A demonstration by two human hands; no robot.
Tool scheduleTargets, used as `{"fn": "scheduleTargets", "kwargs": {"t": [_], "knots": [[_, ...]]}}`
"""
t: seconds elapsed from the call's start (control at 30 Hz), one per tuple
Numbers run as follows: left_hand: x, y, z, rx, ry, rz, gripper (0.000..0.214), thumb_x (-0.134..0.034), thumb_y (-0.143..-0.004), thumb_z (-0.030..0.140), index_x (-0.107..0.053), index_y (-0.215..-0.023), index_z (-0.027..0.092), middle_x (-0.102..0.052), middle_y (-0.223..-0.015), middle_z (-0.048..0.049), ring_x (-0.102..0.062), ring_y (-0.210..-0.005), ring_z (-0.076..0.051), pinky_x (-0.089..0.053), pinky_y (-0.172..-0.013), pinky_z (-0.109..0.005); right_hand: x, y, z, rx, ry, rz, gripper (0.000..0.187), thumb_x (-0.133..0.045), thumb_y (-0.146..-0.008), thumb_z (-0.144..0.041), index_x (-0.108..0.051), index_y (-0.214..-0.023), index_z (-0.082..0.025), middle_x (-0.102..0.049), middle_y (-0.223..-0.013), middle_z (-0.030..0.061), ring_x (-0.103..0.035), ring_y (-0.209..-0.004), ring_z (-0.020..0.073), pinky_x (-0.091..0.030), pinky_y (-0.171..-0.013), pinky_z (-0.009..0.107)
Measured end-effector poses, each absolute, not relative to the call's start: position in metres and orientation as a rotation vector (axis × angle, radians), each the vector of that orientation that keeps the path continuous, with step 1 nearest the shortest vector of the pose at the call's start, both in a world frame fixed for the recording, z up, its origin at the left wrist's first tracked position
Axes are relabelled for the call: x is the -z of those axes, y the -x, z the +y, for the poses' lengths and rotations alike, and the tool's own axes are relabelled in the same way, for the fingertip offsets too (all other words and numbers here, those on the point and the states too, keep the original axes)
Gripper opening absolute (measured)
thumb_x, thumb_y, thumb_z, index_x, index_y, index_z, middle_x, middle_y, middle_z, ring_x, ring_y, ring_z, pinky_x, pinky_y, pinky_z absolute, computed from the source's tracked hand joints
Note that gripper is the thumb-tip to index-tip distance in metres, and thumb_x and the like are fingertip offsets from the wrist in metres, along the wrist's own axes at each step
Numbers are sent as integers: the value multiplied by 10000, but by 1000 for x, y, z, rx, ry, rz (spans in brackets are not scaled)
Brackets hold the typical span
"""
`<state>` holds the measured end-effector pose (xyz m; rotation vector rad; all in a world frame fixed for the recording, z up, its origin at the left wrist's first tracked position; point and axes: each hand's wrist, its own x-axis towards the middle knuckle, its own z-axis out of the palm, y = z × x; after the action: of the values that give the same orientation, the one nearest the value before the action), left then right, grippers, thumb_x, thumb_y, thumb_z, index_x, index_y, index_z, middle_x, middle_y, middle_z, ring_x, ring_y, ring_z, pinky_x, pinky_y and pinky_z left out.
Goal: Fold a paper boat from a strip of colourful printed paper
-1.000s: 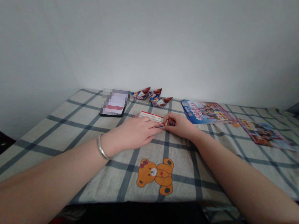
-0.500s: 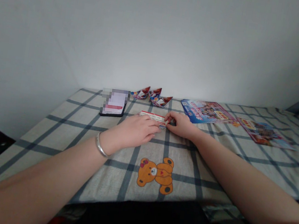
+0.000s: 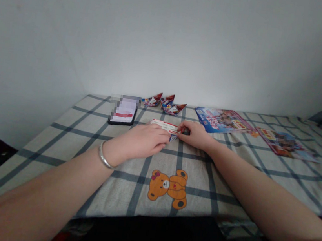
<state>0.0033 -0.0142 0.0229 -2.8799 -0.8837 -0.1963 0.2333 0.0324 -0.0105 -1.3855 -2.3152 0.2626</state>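
A small folded paper with a white, red-edged printed face lies on the cloth between my hands. A blue printed bit shows at its lower edge. My left hand, a silver bangle on its wrist, covers the paper's left part with the fingers bent and close together. At the right end, my right hand pinches the paper between thumb and fingers. Just beyond stand several folded paper boats in red and blue print.
To the left of the boats lies a phone with its screen lit and partly blurred. Two printed flyers rest on the right. Checked cloth with a bear print covers the table, which meets a pale wall behind.
My left hand has shifted slightly left and back on the paper, and more of its blue lower edge shows. The right hand keeps its pinch at nearly the same spot.
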Motion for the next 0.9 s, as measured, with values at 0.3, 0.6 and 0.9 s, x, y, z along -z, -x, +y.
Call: {"fn": "scheduleTargets", "kwargs": {"t": [0.3, 0.6, 0.9], "knots": [[-11, -6, -11, 221, 2805, -846, 382, -563, -920, 387, -589, -1258, 211, -593, -1314, -72, -498, -1227, -266, -384, -1058, -434, 10, -227, 28, -192, 1482, -2265, 356, -726, -722, -405, -620, -1017, -238, -687, -846, -12, -599, -791, 184, -363, -703, 289], [-16, -2, -7, 220, 2877, -860, 290, -521, -940, 307, -636, -1199, 244, -630, -1246, -47, -537, -1180, -222, -405, -1042, -394, 6, -230, 28, -288, 1488, -2260, 331, -696, -746, -320, -583, -1044, -230, -697, -871, -17, -601, -783, 166, -367, -679, 275], [-28, 3, -17, 114, 2893, -893, 259, -491, -951, 269, -666, -1139, 238, -674, -1174, -32, -592, -1132, -209, -438, -1013, -377, 7, -232, 29, -296, 1501, -2245, 352, -683, -759, -281, -561, -1085, -229, -704, -887, -15, -615, -823, 166, -393, -707, 280]]}}
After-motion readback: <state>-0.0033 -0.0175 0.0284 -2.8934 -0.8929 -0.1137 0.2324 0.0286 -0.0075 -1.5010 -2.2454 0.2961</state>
